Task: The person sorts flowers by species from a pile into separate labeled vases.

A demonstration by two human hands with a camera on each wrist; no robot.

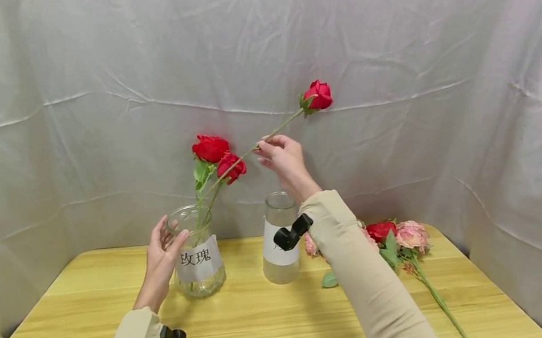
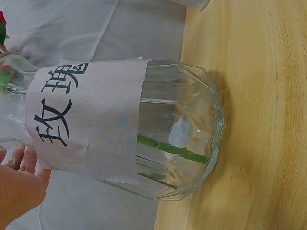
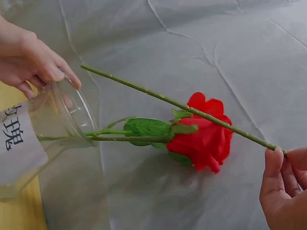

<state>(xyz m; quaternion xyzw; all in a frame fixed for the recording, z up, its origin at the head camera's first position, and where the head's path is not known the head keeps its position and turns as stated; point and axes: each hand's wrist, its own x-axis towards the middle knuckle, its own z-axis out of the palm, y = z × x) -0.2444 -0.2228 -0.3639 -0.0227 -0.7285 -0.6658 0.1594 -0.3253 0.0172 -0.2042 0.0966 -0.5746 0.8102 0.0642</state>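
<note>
My left hand grips the neck of a clear glass vase, thumb in front and fingers on its far side. Black characters mark the vase's white paper label. Two red roses stand in it, leaning right. Between thumb and fingertips, my right hand pinches the stem of another red rose. That rose slants, bloom up to the right. Its bare stem passes in front of the other blooms, with the lower end close to the vase's rim, near my left fingers.
A narrower glass bottle with a white label stands right of the vase, partly behind my right forearm. On the table's right lie pink flowers and a red bloom, partly hidden by the sleeve. A grey cloth hangs behind the table.
</note>
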